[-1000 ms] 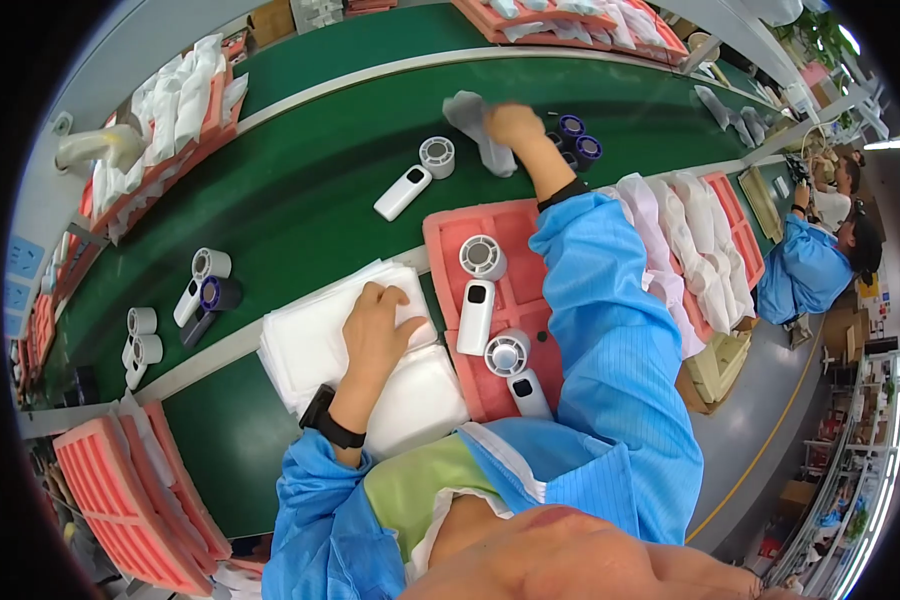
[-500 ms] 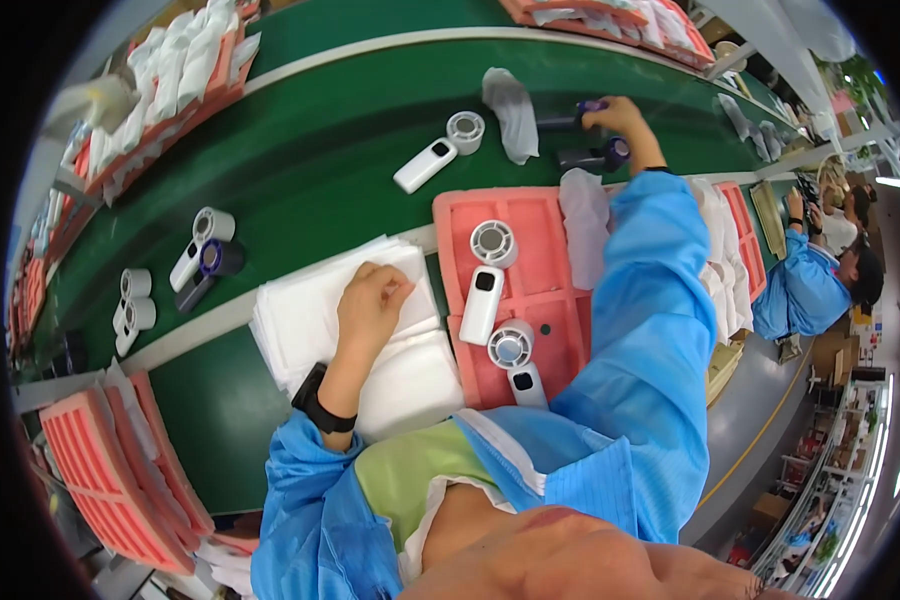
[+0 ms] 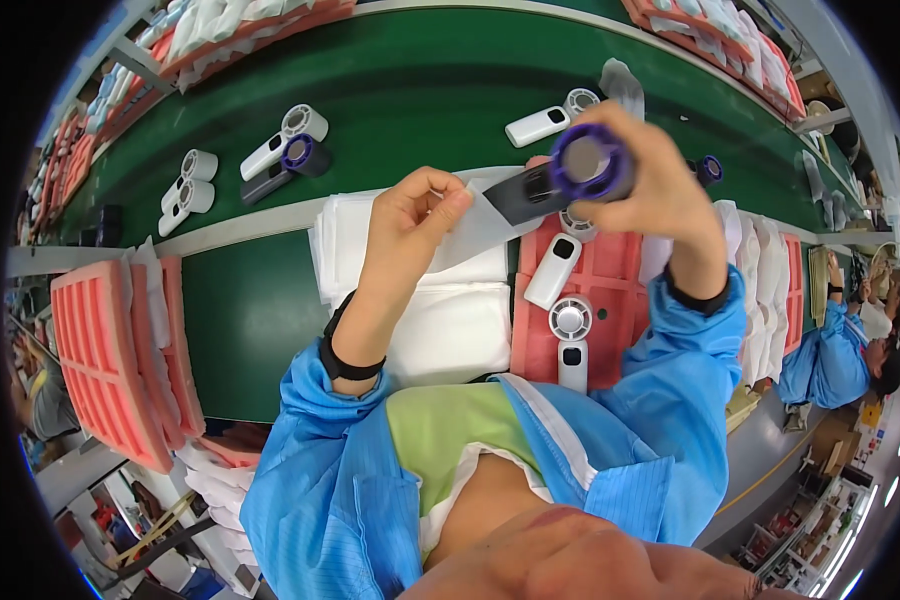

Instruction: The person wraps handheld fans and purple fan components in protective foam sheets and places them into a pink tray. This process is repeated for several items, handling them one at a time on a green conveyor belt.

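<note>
My right hand (image 3: 665, 185) grips a dark handheld fan (image 3: 535, 192) by its round head, which has a purple ring. The handle points left, and its end is at the mouth of a thin white translucent bag (image 3: 482, 232); how far inside it reaches I cannot tell. Between thumb and fingers, my left hand (image 3: 415, 225) pinches the edge of that bag. Below it lies a stack of white bags (image 3: 445, 335). To the right, a pink divided tray (image 3: 610, 290) carries two white handheld fans, one a white fan (image 3: 553, 272) lying slanted, the other nearer me.
On the green belt (image 3: 410, 90) are a white fan (image 3: 537, 127), a pair of white and dark fans (image 3: 270, 165), and two white fans (image 3: 187, 195). Pink trays (image 3: 105, 350) stand at left. Wrapped items (image 3: 760, 280) line the right, where a co-worker (image 3: 830, 350) sits.
My right hand has brought a dark fan from the far belt to the bag stack. My left hand has moved up and lifted a bag's edge. The view has shifted.
</note>
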A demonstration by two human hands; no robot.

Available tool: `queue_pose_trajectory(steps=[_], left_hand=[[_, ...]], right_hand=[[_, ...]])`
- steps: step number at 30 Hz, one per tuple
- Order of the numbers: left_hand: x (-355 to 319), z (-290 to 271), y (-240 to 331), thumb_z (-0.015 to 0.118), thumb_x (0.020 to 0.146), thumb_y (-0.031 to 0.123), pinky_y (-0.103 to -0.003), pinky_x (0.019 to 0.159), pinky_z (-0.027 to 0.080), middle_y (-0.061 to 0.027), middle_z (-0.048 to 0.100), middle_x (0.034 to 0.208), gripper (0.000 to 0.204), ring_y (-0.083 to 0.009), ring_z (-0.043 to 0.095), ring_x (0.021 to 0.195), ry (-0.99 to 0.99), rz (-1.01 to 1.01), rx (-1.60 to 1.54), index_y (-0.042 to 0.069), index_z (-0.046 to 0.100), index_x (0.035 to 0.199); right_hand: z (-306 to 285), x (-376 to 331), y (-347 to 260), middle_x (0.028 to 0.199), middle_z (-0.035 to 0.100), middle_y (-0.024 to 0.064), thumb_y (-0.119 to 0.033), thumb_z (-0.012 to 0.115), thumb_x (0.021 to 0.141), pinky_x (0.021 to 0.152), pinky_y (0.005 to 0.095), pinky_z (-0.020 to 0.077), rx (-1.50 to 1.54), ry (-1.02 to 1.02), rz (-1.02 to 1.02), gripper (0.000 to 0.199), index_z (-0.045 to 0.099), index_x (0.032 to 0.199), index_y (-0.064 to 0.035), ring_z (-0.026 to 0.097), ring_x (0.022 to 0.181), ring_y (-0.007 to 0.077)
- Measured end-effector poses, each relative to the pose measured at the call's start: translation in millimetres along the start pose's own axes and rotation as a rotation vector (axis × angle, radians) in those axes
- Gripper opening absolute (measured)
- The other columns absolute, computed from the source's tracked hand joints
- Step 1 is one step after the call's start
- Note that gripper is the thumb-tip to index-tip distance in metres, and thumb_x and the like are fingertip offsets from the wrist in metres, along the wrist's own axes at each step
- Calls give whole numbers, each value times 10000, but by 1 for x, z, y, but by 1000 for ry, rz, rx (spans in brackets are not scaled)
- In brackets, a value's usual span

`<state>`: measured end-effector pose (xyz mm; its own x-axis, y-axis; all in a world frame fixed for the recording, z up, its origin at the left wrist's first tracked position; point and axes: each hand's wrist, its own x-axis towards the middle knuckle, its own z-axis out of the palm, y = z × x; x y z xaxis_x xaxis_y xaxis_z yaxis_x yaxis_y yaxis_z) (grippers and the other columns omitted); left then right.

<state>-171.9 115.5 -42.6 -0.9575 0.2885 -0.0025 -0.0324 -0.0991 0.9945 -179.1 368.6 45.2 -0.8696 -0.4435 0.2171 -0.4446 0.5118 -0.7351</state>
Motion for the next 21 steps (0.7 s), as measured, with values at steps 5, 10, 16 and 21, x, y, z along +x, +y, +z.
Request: queue_pose_trajectory(steps=[5,10,16,21], left_hand=[[-6,14,27,606,931,156,-229,721,442,-15,615,878,107,-95,559,772,108,172,-314,52,582,940],[7,13,25,570,957,172,-269,845,435,-31,612,952,119,-111,559,867,133,229,-400,54,560,969],[21,11,13,521,982,207,-295,886,424,-49,591,1015,145,-112,547,934,119,218,-427,65,521,1012],[25,11,9,493,995,230,-298,893,427,-58,598,1017,168,-122,559,946,36,59,-602,64,501,1024]], right_hand=[[61,15,-8,1038,556,115,-77,815,558,834,328,471,-104,148,-247,713,549,1219,-49,558,951,263],[82,15,-16,1081,521,117,-67,840,552,818,360,475,-206,278,-224,823,522,1311,-79,535,980,287],[84,10,-1,1073,519,120,-55,847,532,803,357,475,-217,361,-207,826,536,1298,-70,538,965,286],[79,8,7,1057,513,122,-43,843,530,787,358,479,-229,432,-184,811,545,1284,-60,541,942,285]])
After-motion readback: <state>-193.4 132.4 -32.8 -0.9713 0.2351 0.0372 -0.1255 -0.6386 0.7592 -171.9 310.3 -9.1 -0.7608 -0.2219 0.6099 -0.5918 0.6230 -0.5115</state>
